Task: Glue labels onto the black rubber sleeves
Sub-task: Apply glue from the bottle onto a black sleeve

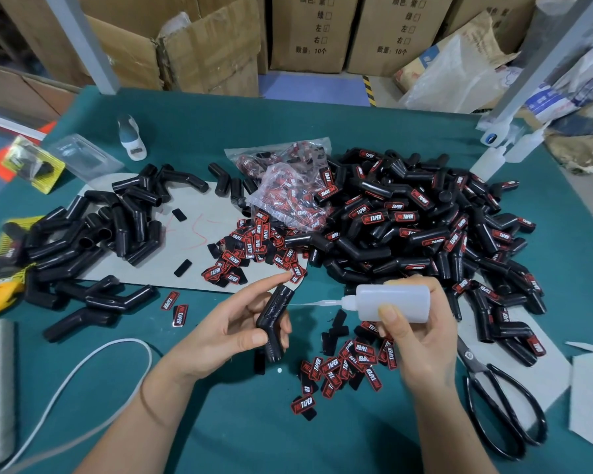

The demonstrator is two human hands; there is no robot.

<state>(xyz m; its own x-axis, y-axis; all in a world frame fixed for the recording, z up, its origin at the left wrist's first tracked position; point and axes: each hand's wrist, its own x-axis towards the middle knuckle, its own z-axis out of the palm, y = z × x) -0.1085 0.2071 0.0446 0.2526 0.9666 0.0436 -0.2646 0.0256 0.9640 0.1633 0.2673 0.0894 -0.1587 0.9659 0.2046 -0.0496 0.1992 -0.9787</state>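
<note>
Small factory packing workshop, stacked brown cardboard cartons (308, 32) printed with quantity checkboxes, green felt-covered worktable (356, 128), bulk heaps of bent black rubber sleeves (425, 227), bagged red-and-black labels (288, 196)

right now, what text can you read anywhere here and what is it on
"PRO TAPER": red and black labels, loose and on the sleeves in the right pile
"数量: 10个": cardboard boxes
"左", "右" beside tick boxes: same boxes
Red scrawl on the grey board: unreadable
Print on the small white bottle: too small to read

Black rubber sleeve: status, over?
Left hand grips bent black rubber sleeve. Right hand holds translucent glue bottle, nozzle at sleeve. Nothing between.
</note>
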